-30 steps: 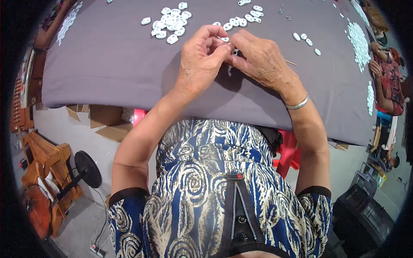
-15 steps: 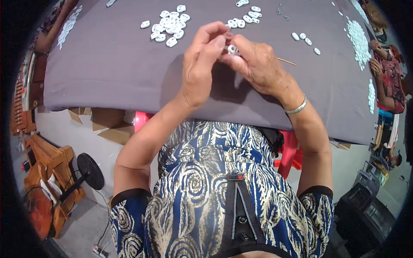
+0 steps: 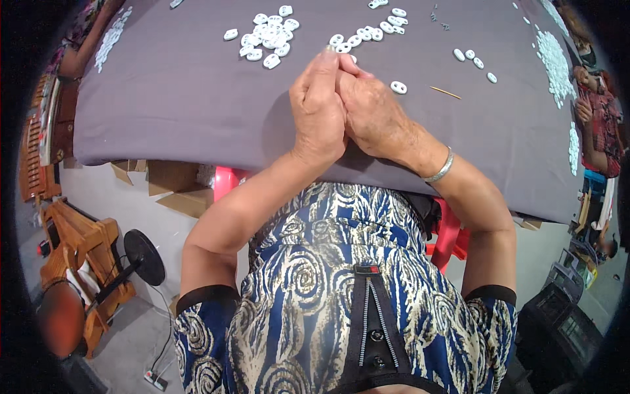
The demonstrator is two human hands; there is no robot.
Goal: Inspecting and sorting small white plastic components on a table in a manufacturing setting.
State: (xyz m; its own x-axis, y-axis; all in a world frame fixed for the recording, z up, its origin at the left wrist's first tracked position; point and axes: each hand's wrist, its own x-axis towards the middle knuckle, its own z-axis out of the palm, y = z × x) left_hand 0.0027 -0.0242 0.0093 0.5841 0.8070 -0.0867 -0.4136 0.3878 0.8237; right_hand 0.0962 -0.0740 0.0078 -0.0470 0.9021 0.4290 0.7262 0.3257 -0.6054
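Observation:
My left hand (image 3: 317, 108) and my right hand (image 3: 375, 113) are pressed together above the grey cloth, palm against palm. Their fingers are closed around each other, so anything between them is hidden. Just right of my right hand lies one white oval two-holed plastic piece (image 3: 398, 87), like a cord lock. A thin wooden stick (image 3: 445, 92), pointed like a toothpick, rests farther right. Beyond my fingertips runs a loose row of similar white pieces (image 3: 364, 33). A heap of them (image 3: 270, 33) sits to the far left of my hands.
Small grey metal springs (image 3: 445, 27) lie at the back. A few white pieces (image 3: 478, 63) and a big spread of them (image 3: 551, 65) are on the right. Other people sit at both table sides. The cloth's near edge (image 3: 262, 172) hangs by my lap.
My fingers held a white two-holed piece; now both hands are folded together and no piece shows in them. The lone white piece and the whole stick have come into view beside my right hand.

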